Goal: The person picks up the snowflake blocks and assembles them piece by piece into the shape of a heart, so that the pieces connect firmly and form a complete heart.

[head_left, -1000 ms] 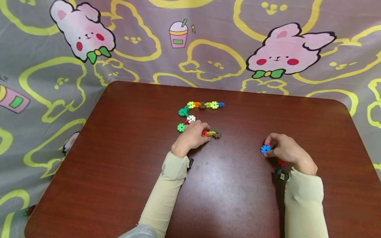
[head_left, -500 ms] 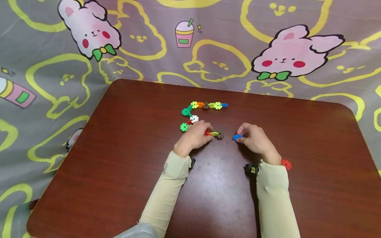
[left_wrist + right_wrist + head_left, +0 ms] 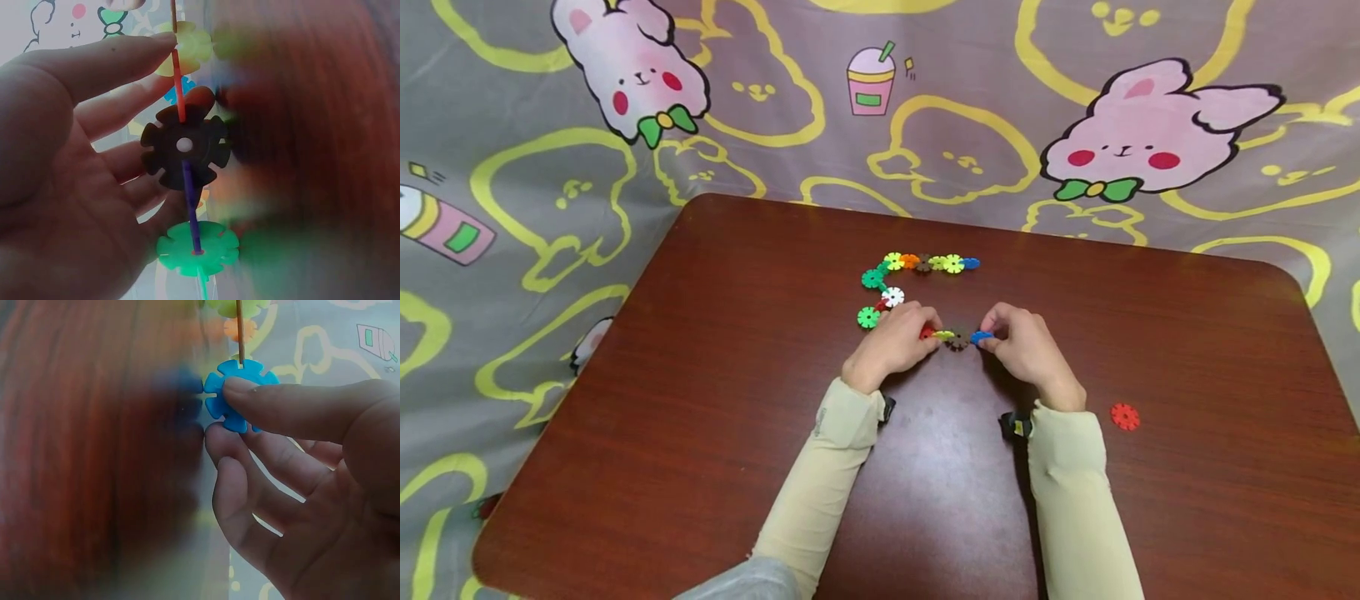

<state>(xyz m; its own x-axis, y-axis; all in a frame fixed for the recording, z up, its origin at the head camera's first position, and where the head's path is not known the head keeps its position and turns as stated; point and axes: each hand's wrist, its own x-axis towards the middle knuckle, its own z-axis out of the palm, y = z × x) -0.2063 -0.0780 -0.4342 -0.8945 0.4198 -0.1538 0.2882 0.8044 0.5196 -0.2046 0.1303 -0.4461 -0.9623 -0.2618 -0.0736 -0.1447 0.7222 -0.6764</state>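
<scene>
A chain of interlocking notched plastic discs lies in a winding line on the table [image 3: 715,400]. My left hand [image 3: 898,342] grips its near stretch, covering part of it. In the left wrist view the thumb is on the chain by a yellow disc [image 3: 194,49], above a dark disc [image 3: 184,145] and a green disc [image 3: 199,249]. The near end shows a yellow-green disc [image 3: 943,335] and a brown disc [image 3: 957,339]. Thumb and fingers of my right hand [image 3: 1026,346] pinch a blue disc [image 3: 979,337], its edge right at the brown disc.
One loose red disc [image 3: 1125,417] lies on the table to the right of my right forearm. The chain's far stretch ends in another blue disc [image 3: 971,263]. A patterned cloth [image 3: 955,117] hangs behind the table and down its left side.
My right hand has brought the blue disc leftward, up to the brown disc at the chain's end, uncovering the loose red disc. My left hand keeps its hold on the chain.
</scene>
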